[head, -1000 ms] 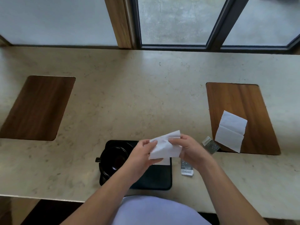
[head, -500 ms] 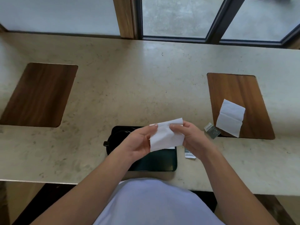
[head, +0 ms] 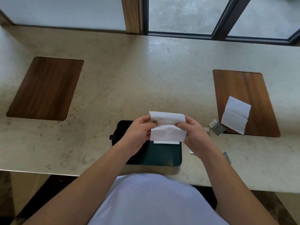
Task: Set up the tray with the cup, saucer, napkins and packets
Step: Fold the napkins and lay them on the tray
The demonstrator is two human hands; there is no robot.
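both hands, left hand [head: 138,133] and right hand [head: 194,135], pinch the napkin [head: 167,127] above the tray [head: 162,155]; thin paper could tear or unfold if tugged.

Beige stone counter [head: 129,75], two wood inlay panels: one [head: 45,88] far left of the fingers [head: 146,127], one [head: 243,101] off to their right. Dark tray [head: 164,156] sits on the counter directly under the fingers. Packets [head: 216,129] lie just right of them on the stone, one touching the right panel's near corner. Spare napkin [head: 235,116] flat on the right panel.
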